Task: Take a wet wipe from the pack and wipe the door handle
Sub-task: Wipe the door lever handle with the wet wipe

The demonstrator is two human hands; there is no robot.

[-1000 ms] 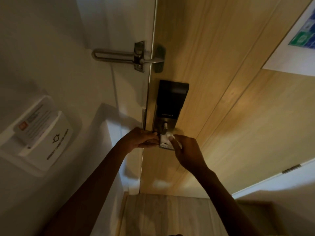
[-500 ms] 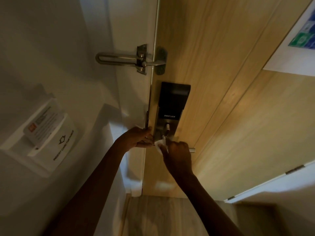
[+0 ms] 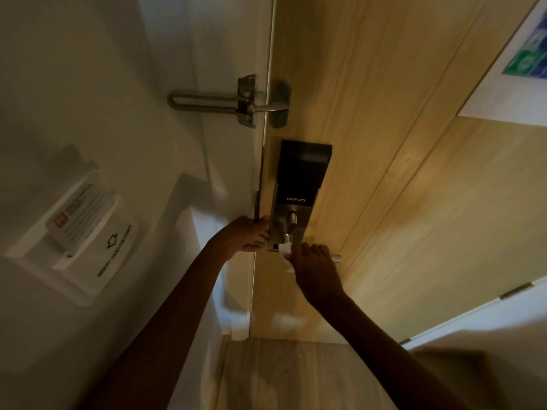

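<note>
From where I watched, the smart lock (image 3: 297, 193) on the wooden door (image 3: 399, 202) served as my marker: a dark upright plate with a black panel above and a small metal knob lower down. The door handle (image 3: 336, 258) stuck out to the right from the lock's lower end, and only its rounded metal tip showed past the knuckles. My right hand (image 3: 310, 269) was closed over the handle just right of and below the lock plate, its grip wrapped tight round the bar with the wet wipe (image 3: 285, 250) caught inside; a small white fold of the wipe poked out on the side nearest the lock, touching the plate's bottom edge. My left hand (image 3: 247, 233) sat just left of the lock, at the door's edge, fingers curled loosely against the seam; I could not tell whether that grip held anything. Above the lock, a metal swing-bar guard (image 3: 231, 103) bridged the gap between the door and the pale frame. Well left of the lock, on the wall (image 3: 88, 99), hung a white card holder (image 3: 88, 232) with a printed arrow. Up and far right of the lock a sign (image 3: 521, 63) with green and blue squares was fixed to the door. Below the lock lay a wood-look floor (image 3: 281, 377).
</note>
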